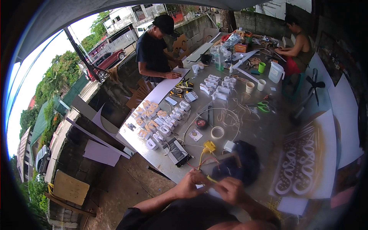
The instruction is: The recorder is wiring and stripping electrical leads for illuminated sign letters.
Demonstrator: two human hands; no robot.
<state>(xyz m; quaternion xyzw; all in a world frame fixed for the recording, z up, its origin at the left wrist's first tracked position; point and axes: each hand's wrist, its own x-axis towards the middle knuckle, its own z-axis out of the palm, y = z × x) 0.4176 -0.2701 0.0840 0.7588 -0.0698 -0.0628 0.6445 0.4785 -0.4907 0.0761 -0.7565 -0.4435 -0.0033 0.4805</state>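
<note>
Both my hands are together at the near edge of the metal table (191,97), fingers closed. My right hand (231,191) pinches a thin yellow piece (211,179), which points toward my left hand (193,184). What the left fingers grip is too small and blurred to make out. Thin red and yellow wires (201,159) run down close to the left hand. Just beyond lies a yellow plug-like block (209,146) on a cord. A silver power supply box (176,152) sits to its left, and a dark cloth bundle (245,163) to its right.
White cut-out letters (165,128) stand in rows on the left. A tape roll (217,133), tape measure (200,123), looped cable and green scissors (263,106) lie mid-table. Two people work at the far side. A fan (315,85) and a stencilled panel (303,157) are at right.
</note>
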